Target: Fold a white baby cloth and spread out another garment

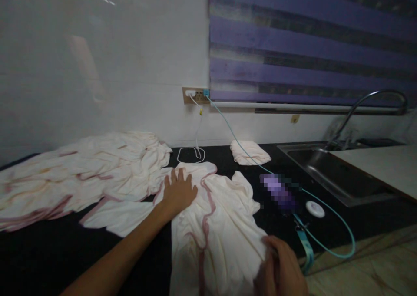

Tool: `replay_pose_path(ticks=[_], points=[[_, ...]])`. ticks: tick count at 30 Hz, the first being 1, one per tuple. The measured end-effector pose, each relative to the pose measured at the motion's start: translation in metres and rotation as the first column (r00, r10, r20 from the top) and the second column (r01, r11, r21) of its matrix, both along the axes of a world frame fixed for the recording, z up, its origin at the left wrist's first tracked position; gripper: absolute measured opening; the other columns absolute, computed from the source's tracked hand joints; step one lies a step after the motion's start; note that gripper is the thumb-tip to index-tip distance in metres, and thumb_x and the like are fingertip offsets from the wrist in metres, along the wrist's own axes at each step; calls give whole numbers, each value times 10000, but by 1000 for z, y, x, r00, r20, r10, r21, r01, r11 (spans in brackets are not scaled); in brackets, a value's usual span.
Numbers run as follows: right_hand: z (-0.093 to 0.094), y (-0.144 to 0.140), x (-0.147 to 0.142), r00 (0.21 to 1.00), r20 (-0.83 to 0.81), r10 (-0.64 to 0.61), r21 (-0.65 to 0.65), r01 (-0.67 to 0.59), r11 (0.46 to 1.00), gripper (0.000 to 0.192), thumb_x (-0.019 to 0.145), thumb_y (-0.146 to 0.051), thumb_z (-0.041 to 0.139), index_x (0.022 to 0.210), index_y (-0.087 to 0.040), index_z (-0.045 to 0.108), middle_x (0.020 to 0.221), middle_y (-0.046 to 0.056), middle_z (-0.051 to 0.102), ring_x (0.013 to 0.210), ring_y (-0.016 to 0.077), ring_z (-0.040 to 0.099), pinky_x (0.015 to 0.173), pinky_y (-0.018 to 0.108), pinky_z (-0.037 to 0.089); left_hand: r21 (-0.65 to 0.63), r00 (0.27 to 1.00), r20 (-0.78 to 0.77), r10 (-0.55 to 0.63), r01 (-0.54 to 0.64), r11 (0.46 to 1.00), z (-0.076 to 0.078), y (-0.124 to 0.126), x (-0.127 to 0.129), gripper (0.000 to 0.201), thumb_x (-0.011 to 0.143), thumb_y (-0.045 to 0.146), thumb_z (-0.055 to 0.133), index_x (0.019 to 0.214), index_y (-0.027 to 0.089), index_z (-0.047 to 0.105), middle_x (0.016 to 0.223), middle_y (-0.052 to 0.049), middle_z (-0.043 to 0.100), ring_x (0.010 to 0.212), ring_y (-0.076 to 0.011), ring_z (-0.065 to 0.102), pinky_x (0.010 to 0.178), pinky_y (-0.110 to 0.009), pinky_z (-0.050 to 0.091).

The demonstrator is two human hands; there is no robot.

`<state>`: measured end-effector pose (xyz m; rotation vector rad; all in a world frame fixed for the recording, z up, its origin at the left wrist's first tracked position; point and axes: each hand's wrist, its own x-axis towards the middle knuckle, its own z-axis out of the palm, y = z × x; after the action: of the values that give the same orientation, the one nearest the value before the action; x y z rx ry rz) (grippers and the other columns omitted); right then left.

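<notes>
A cream garment with pink trim point(224, 218) lies loosely spread on the black countertop, its front opening edged in a wavy pink line. My left hand point(179, 191) rests flat on its upper part, fingers spread. At the garment's lower right edge, my right hand point(285, 268) has its fingers curled around the fabric; part of this hand is cut off by the bottom of the view. One sleeve point(120, 215) stretches out to the left beneath my left forearm. Beside it lies a large rumpled pile of similar cream garments point(107, 166).
A folded cream cloth point(249, 152) sits near the wall. To the right are a blurred purple phone-like object point(276, 189) on a teal cable point(342, 226), a round white item point(315, 209) and a sink point(325, 170) with a faucet point(358, 103). A white cable point(191, 155) lies behind the garment.
</notes>
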<state>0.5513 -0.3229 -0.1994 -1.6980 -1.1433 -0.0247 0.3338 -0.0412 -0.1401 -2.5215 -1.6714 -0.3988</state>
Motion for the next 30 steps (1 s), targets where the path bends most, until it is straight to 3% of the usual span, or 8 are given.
replay_pose_path(ticks=[2, 5, 8, 10, 15, 20, 25, 30], points=[[10, 21, 12, 990, 125, 69, -72, -60, 996, 272, 859, -213, 515, 1064, -237, 693, 1174, 126, 703, 1119, 306, 650, 1002, 466, 512, 83, 999, 41, -9, 5, 997, 6, 1, -1, 644, 794, 217, 604, 1413, 51, 550, 1640, -296, 308, 1551, -514, 148, 1210, -717, 154], [24, 55, 16, 980, 199, -20, -162, 53, 985, 383, 881, -194, 475, 1218, -165, 656, 1249, 188, 640, 1225, 346, 563, 1043, 510, 468, 219, 960, 178, -217, 177, 960, 15, -4, 3, 750, 744, 119, 561, 1486, 79, 459, 1665, -235, 293, 1583, -416, 137, 1267, -629, 170], [28, 80, 3, 969, 246, 21, -254, 44, 966, 476, 827, -168, 527, 1289, -130, 635, 1385, 232, 552, 1369, 392, 449, 1087, 540, 425, 144, 838, 309, -449, 426, 893, 4, -16, 17, 592, 927, 241, 454, 1509, 138, 431, 1591, -182, 440, 1515, -305, 364, 1254, -508, 323], [28, 88, -8, 972, 227, 54, -258, 7, 966, 503, 802, -136, 512, 1290, -122, 632, 1443, 236, 519, 1427, 388, 397, 1128, 541, 381, 40, 820, 313, -478, 492, 870, -13, -24, 28, 562, 981, 396, 450, 1478, 135, 480, 1531, -196, 515, 1474, -326, 429, 1234, -528, 353], [35, 86, -8, 976, -115, 185, -84, -195, 977, 305, 932, -256, 403, 1084, -183, 658, 1084, 131, 706, 1060, 257, 649, 961, 381, 478, -1, 810, 310, -497, 523, 852, -28, -28, 37, 636, 977, 571, 491, 1473, 173, 510, 1573, -172, 485, 1515, -344, 364, 1266, -564, 264], [27, 80, 22, 783, -622, 11, 158, 112, 981, 375, 905, -457, 473, 1153, -219, 622, 1013, 48, 717, 943, 220, 653, 832, 316, 489, 121, 904, 299, -307, 284, 951, -5, 0, 12, 649, 995, 576, 427, 1457, 126, 500, 1529, -214, 512, 1471, -350, 412, 1241, -542, 283], [27, 81, 27, 755, -654, -43, 130, 168, 977, 380, 832, -495, 542, 1070, -216, 640, 956, 28, 689, 905, 224, 600, 826, 320, 447, 65, 956, 282, 78, -100, 993, -6, 32, -24, 729, 955, 606, 419, 1382, 22, 505, 1395, -323, 573, 1337, -426, 525, 1089, -570, 423], [36, 80, 21, 767, -642, 18, 122, 80, 989, 375, 834, -492, 513, 1043, -209, 642, 934, 35, 678, 899, 242, 595, 836, 335, 430, 82, 954, 295, -49, 26, 996, -13, 26, -33, 454, 947, 470, 449, 1094, 105, 675, 1310, -270, 642, 1313, -385, 553, 1135, -571, 387]])
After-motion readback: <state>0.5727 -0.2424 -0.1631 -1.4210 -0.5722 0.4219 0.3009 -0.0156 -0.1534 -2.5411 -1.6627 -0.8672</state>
